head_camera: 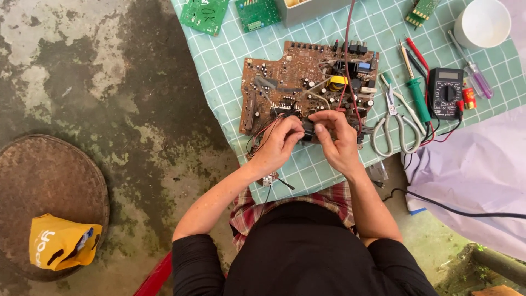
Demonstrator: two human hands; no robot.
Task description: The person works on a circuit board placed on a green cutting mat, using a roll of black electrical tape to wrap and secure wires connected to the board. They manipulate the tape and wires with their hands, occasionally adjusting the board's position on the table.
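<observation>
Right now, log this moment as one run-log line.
left hand: on black part at near edge of brown circuit board | right hand: on same part | scissors, multimeter: right of board

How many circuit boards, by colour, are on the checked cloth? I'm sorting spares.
Brown circuit board, under both hands: 1
Green circuit boards, at the far edge: 3
Total: 4
</observation>
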